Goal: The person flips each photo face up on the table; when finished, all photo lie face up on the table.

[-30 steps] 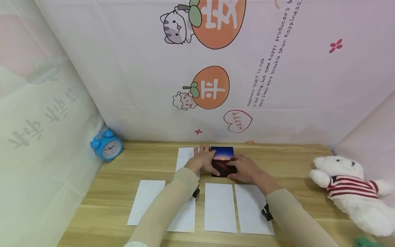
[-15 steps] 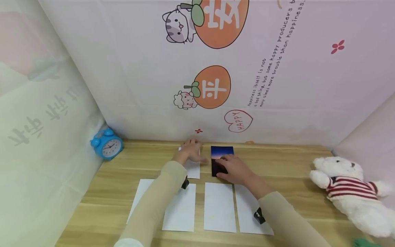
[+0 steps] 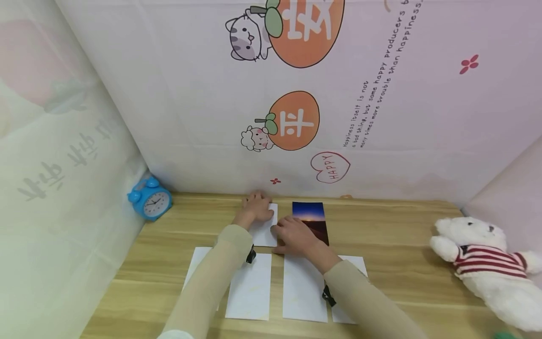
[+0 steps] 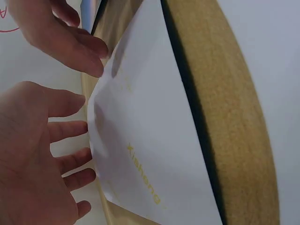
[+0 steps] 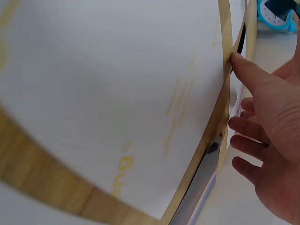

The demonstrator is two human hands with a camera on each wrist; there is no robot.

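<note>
A white card [image 3: 263, 235] with faint yellow lettering lies face down at the back of the wooden table. My left hand [image 3: 256, 207] has its fingers spread at the card's far and left edges. In the left wrist view, those fingertips stand right at the card [image 4: 140, 117]. My right hand [image 3: 295, 237] reaches over to the card's near right corner, its fingers loosely bent. Right of that card lies a face-up photo card [image 3: 310, 212] with a blue and orange sunset sky, its lower left part hidden behind my right hand.
Several more white cards lie in a front row, among them a middle-left card [image 3: 250, 292] and a middle-right card [image 3: 302, 294]. My forearms cover parts of the row. A blue alarm clock [image 3: 153, 201] stands back left; a white plush bear [image 3: 487, 259] lies at the right.
My left hand has left the photo card and moved left to the back white card. My right hand has followed leftward off the photo card to that card's right side.
</note>
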